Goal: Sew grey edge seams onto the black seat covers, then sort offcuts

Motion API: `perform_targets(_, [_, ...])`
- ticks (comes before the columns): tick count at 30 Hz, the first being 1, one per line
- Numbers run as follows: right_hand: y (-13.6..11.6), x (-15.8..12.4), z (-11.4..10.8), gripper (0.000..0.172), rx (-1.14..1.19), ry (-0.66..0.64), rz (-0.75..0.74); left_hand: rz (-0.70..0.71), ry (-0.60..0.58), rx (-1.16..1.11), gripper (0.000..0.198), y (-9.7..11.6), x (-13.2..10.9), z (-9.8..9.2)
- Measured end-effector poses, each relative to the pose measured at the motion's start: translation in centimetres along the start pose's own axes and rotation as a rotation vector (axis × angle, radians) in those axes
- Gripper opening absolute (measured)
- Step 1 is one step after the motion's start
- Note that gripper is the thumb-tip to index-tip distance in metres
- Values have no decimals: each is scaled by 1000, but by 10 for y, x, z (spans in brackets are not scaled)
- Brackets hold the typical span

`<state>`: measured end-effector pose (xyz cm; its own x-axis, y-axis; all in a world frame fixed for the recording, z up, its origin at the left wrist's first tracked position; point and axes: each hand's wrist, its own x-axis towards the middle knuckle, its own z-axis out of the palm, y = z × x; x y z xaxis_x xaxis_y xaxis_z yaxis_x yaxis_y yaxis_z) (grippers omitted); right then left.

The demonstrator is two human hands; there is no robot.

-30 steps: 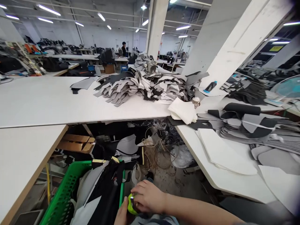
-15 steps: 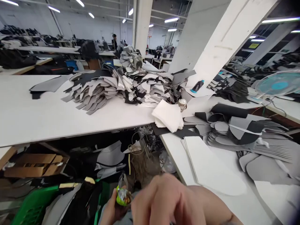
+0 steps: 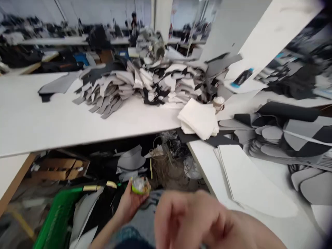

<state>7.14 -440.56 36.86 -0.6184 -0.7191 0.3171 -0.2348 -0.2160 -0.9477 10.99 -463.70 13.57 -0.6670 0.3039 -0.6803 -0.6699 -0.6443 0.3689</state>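
Low in the middle, my left hand (image 3: 132,204) is closed around a small green and clear snack packet (image 3: 140,185), whose opening faces up and shows brownish bits inside. My right hand (image 3: 189,221) is large and blurred, close to the camera at the bottom. Its fingers are curled in together, and whatever they may pinch is hidden. It is apart from the packet, to its right. Beneath both hands my lap shows in grey patterned cloth (image 3: 153,211).
A white table (image 3: 52,128) bears a heap of grey and black cut pieces (image 3: 119,86). On the right table are white sheets (image 3: 249,183) and stacked grey pieces (image 3: 275,135). A green basket (image 3: 57,214) stands low left, a cardboard box (image 3: 59,167) behind it. A dark bottle (image 3: 242,77) lies by the pillar.
The view has tipped down and turned slightly left. My left hand with the packet shows higher and more fully, with its forearm. My right hand stays close to the camera, fingers still curled.
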Motion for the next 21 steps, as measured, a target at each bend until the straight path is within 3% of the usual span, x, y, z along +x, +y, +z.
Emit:
perform_targets(2, [19, -1, 0, 28, -192, 164, -20, 70, 23, -21, 46, 23, -13, 29])
perform_targets(5, [58, -2, 8, 26, -661, 459, -6, 201, 56, -25, 51, 53, -23, 59])
perform_targets(7, [81, 1, 15, 21, -880, 503, -16, 283, 27, 6, 50, 62, -28, 67])
perform_targets(11, [108, 19, 25, 10, -1141, 437, -29, 358, -25, 68, 60, 63, -33, 66])
perform_targets(16, [129, 37, 34, 7, -1385, 286, 114, 416, 40, 91, 63, 55, -22, 53])
perform_targets(21, [153, 35, 45, 10, -1505, 177, 272, 417, 117, 138, 72, 34, -4, 37])
